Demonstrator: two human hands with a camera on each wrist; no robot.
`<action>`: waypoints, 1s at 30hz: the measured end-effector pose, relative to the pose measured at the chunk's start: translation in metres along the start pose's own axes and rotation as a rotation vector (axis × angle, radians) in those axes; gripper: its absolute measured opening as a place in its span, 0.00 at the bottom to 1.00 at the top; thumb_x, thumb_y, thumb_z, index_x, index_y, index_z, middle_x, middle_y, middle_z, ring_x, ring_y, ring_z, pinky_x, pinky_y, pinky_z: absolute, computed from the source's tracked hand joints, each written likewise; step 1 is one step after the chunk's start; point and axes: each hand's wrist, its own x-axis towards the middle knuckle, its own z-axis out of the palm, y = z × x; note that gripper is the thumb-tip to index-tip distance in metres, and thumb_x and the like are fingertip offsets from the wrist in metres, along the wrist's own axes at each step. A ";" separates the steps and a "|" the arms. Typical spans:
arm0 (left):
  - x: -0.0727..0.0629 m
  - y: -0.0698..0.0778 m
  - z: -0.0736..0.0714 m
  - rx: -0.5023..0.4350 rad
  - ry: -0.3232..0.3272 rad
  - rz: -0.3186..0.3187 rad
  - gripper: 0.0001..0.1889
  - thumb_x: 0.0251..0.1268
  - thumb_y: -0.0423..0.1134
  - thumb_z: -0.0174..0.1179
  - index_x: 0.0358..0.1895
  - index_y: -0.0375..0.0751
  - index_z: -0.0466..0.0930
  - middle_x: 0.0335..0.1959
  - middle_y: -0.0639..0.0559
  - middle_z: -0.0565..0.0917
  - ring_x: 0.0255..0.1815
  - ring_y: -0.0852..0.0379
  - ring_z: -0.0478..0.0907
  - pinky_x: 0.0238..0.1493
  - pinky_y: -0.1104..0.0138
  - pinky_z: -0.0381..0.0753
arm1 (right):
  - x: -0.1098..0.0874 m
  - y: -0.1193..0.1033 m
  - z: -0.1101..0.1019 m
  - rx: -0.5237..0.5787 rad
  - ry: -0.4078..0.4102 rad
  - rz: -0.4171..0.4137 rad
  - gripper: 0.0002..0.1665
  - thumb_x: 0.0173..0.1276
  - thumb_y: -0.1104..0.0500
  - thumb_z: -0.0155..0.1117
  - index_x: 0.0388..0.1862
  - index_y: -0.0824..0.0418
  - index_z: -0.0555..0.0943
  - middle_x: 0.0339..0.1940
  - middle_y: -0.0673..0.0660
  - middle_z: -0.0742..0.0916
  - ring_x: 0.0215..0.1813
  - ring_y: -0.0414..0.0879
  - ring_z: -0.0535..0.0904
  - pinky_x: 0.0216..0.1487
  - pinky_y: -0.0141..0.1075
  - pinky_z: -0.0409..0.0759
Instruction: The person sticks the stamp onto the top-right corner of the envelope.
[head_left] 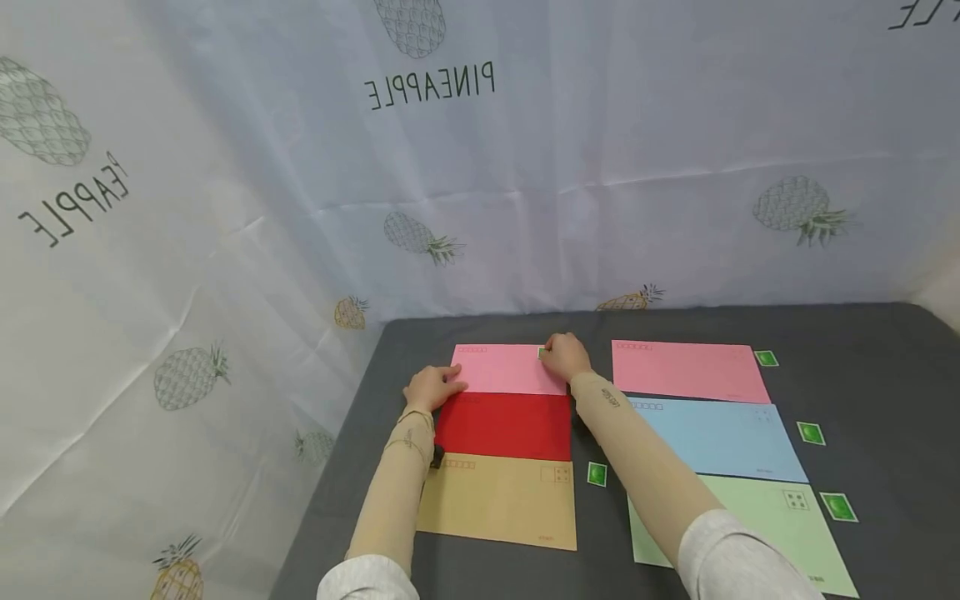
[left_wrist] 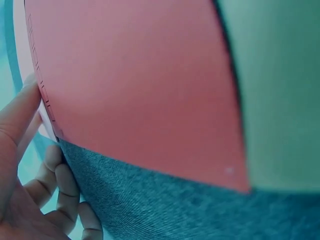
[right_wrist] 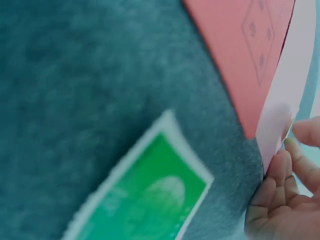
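Head view: a green stamp [head_left: 541, 352] was in my right hand's [head_left: 567, 357] pinch

It was at the upper right corner of the left column's pink envelope [head_left: 502, 369]. My left hand [head_left: 431, 388], thumb and forefinger spread, rested at that envelope's left edge. Nearer me lay a red envelope [head_left: 504, 427], then a tan envelope [head_left: 495, 504]. Rightward on the worktop [head_left: 603, 529] lay three other envelopes [head_left: 712, 437].

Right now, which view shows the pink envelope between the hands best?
Head: nearly the whole pink envelope shows, with the left hand and right hand covering only bits of its edge. Left wrist catches a pale sliver past the red envelope; right wrist, a narrow strip by the right hand.
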 end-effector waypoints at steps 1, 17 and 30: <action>0.000 0.001 0.000 0.007 0.004 0.002 0.27 0.58 0.52 0.62 0.62 0.56 0.72 0.58 0.40 0.77 0.58 0.40 0.73 0.56 0.38 0.63 | -0.001 -0.001 -0.002 0.004 -0.013 -0.003 0.18 0.66 0.59 0.56 0.48 0.70 0.80 0.47 0.67 0.81 0.51 0.58 0.76 0.52 0.50 0.76; -0.004 0.006 0.001 0.011 0.041 0.028 0.21 0.60 0.50 0.56 0.56 0.50 0.75 0.53 0.40 0.78 0.54 0.43 0.74 0.54 0.38 0.62 | -0.012 -0.003 -0.016 0.100 -0.060 -0.069 0.20 0.66 0.58 0.54 0.54 0.67 0.76 0.49 0.66 0.75 0.46 0.55 0.73 0.52 0.48 0.74; -0.012 0.026 0.000 0.028 0.120 0.177 0.22 0.61 0.52 0.57 0.58 0.54 0.75 0.41 0.43 0.78 0.42 0.46 0.74 0.47 0.50 0.69 | -0.026 -0.001 -0.043 0.182 -0.014 -0.154 0.21 0.67 0.55 0.56 0.55 0.65 0.76 0.52 0.63 0.76 0.52 0.56 0.75 0.55 0.48 0.74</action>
